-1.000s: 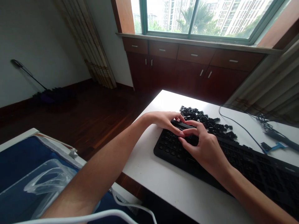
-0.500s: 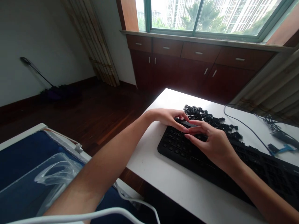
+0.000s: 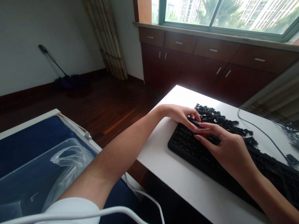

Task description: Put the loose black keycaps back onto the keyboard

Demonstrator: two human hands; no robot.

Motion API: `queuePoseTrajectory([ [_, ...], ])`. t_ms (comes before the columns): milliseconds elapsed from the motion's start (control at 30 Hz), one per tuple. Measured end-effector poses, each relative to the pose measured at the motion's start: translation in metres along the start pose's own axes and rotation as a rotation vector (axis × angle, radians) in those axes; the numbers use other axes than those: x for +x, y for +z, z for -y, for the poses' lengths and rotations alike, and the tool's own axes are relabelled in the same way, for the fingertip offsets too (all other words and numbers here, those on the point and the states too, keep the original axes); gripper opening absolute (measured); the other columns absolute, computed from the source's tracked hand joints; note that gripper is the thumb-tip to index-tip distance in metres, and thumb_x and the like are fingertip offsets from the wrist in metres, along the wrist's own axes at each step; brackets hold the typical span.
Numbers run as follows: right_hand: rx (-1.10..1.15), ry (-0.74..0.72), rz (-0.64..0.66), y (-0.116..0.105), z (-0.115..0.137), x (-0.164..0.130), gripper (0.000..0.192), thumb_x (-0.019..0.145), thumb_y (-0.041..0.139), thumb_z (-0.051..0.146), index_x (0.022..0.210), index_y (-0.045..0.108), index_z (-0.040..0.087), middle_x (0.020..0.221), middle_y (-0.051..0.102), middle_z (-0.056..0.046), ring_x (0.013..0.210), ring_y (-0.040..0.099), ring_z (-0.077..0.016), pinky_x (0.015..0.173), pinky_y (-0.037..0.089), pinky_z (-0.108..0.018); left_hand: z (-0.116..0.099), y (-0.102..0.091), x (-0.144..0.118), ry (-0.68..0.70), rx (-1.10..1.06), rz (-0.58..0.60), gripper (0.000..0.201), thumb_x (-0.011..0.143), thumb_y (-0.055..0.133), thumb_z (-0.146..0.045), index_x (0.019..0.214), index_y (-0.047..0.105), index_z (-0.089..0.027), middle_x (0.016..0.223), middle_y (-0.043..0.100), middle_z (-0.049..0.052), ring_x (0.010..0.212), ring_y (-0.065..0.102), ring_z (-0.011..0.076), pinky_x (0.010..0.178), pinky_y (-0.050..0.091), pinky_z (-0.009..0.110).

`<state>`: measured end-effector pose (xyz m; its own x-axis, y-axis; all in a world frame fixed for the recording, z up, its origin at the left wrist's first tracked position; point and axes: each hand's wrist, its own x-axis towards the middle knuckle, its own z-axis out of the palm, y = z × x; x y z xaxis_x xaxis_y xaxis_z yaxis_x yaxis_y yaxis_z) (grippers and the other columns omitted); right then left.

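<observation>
A black keyboard (image 3: pixel 184 143) with bare key sockets at its near left end lies slantwise on the white table (image 3: pixel 158 163). My left hand (image 3: pixel 179 114) bends over its far left corner, fingers curled at the far edge and thumb over the key area. Just right of that thumb, my right hand (image 3: pixel 230 146) holds its thumb and fingers close together above the sockets. Whatever is between its fingertips is too small to make out. A heap of loose black keycaps (image 3: pixel 218 118) lies along the keyboard's far side.
A dark cable (image 3: pixel 261 126) runs over the table's right part. On the left, a clear plastic bag (image 3: pixel 70 158) lies on a blue zippered surface (image 3: pixel 35 137). A white cable (image 3: pixel 112 210) crosses the bottom. Wooden cabinets (image 3: pixel 187 62) stand below the window.
The view has swung, so everything sits further right or lower in the picture. Both hands keep nearly the same pose on the keyboard. A white rounded thing now shows at my left forearm.
</observation>
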<state>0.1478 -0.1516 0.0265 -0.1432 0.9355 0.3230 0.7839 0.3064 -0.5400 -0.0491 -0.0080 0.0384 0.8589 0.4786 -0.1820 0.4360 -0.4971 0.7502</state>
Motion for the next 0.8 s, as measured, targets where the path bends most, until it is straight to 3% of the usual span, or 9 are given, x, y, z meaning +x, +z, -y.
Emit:
queuePoseTrajectory([
  [267, -0.063, -0.016, -0.019, 0.001, 0.005, -0.003, 0.037, 0.086, 0.070, 0.034, 0.123, 0.066, 0.026, 0.097, 0.080, 0.000, 0.076, 0.076, -0.0221, 0.076, 0.060, -0.036, -0.005, 0.006, 0.005, -0.076, 0.039, -0.048, 0.066, 0.063, 0.077, -0.051, 0.124, 0.061, -0.028, 0.134, 0.056, 0.004, 0.117, 0.053, 0.0252, 0.097, 0.043, 0.031],
  [533, -0.053, -0.016, -0.033, -0.012, -0.006, -0.001, 0.050, 0.084, 0.071, 0.049, 0.127, 0.063, 0.025, 0.105, 0.077, -0.005, 0.093, 0.075, -0.0259, 0.081, 0.060, -0.038, -0.010, 0.008, 0.001, -0.143, 0.037, -0.045, 0.089, 0.059, 0.076, -0.074, 0.133, 0.053, -0.030, 0.138, 0.051, 0.007, 0.118, 0.053, 0.0274, 0.097, 0.044, 0.035],
  [700, -0.089, 0.005, -0.088, -0.033, -0.024, -0.017, 0.041, 0.087, 0.066, 0.051, 0.121, 0.065, 0.028, 0.105, 0.076, -0.004, 0.091, 0.073, -0.0233, 0.056, 0.055, -0.028, -0.012, 0.010, -0.004, -0.104, 0.078, -0.064, 0.082, 0.064, 0.072, -0.076, 0.131, 0.055, -0.031, 0.135, 0.052, 0.006, 0.124, 0.049, 0.0284, 0.102, 0.042, 0.036],
  [800, -0.101, 0.009, -0.094, -0.044, -0.035, -0.031, 0.036, 0.087, 0.066, 0.051, 0.116, 0.067, 0.028, 0.105, 0.075, -0.005, 0.092, 0.073, -0.0236, 0.056, 0.055, -0.028, -0.014, 0.012, -0.007, -0.089, 0.089, -0.062, 0.078, 0.068, 0.070, -0.076, 0.130, 0.055, -0.032, 0.136, 0.051, 0.007, 0.129, 0.045, 0.0290, 0.106, 0.039, 0.037],
])
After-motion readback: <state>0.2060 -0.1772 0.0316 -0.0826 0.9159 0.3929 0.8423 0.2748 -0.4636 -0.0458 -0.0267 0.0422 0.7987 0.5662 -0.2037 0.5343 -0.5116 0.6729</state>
